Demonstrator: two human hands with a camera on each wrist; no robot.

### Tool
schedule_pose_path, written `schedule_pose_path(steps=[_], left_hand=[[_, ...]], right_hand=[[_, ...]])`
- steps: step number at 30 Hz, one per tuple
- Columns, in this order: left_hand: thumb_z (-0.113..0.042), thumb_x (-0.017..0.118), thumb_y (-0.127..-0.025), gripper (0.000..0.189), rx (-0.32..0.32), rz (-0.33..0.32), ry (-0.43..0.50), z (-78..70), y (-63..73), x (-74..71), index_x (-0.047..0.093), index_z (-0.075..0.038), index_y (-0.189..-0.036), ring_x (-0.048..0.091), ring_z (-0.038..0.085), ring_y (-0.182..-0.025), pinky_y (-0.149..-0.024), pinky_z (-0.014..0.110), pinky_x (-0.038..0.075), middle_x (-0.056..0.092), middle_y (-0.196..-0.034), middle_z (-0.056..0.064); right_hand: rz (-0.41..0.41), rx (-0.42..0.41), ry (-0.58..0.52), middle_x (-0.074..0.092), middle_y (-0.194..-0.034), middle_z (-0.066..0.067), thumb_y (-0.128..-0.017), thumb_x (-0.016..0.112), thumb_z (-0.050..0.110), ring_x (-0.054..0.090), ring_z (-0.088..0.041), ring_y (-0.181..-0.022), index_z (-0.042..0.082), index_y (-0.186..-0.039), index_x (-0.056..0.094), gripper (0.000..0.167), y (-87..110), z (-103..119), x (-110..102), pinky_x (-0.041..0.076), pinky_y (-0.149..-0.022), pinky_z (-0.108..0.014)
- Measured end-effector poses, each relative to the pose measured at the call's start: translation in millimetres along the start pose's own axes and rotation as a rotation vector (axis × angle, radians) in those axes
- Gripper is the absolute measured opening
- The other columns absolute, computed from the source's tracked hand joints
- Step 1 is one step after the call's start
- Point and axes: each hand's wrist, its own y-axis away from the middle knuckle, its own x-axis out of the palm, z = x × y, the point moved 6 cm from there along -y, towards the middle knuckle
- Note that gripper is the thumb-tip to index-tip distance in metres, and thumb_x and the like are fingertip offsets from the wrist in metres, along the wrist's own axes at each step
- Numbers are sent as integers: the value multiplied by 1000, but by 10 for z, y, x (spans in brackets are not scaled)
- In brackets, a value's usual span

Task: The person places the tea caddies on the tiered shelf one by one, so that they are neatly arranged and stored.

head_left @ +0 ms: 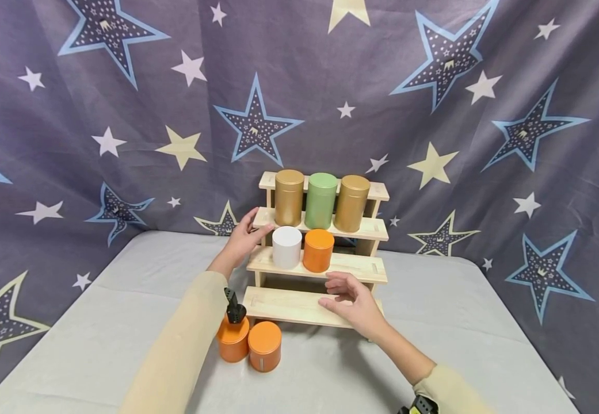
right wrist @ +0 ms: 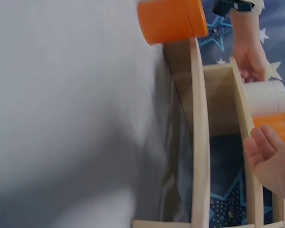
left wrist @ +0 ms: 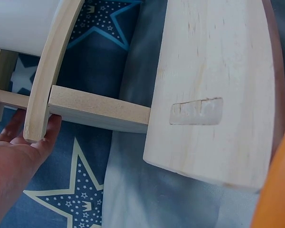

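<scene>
A pale wooden tiered shelf stand (head_left: 291,305) stands on the cloth-covered table. My left hand (head_left: 241,241) is at the left end of its second board from the top; in the left wrist view its fingers and thumb pinch the end of a narrow board (left wrist: 46,71). On the board below sit a white tin (head_left: 286,251) and, to its right, an orange tin (head_left: 318,253). My right hand (head_left: 356,305) hovers over the right part of the lowest board, below the orange tin, fingers loosely bent and holding nothing. The right wrist view shows both hands near these tins.
A gold tin (head_left: 289,201), a green tin (head_left: 321,202) and another gold tin (head_left: 352,204) stand along the second board. Two orange tins (head_left: 265,348) stand on the grey cloth (head_left: 309,385) at the front left, beside my left forearm. A star-patterned curtain (head_left: 299,52) hangs behind.
</scene>
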Motion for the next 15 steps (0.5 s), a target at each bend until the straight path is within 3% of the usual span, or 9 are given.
schedule_pose_path(steps=[8, 15], left_hand=[[-23, 62, -91, 78, -1, -5, -13, -5, 9, 2, 14, -12, -151, 28, 31, -140, -113, 42, 29, 24, -154, 16], [-23, 61, -91, 78, -1, -7, -16, -7, 11, 0, 13, -12, -151, 29, 32, -140, -113, 43, 29, 24, -154, 17]], right_hand=[[81, -15, -15, 61, -109, -22, -80, 74, 13, 59, -35, -101, 4, -124, 54, 49, 140, -10, 188, 51, -83, -31], [141, 5, -17, 61, -108, -19, -81, 74, 16, 59, -31, -101, 5, -124, 53, 49, 189, -64, 326, 51, -85, -33]])
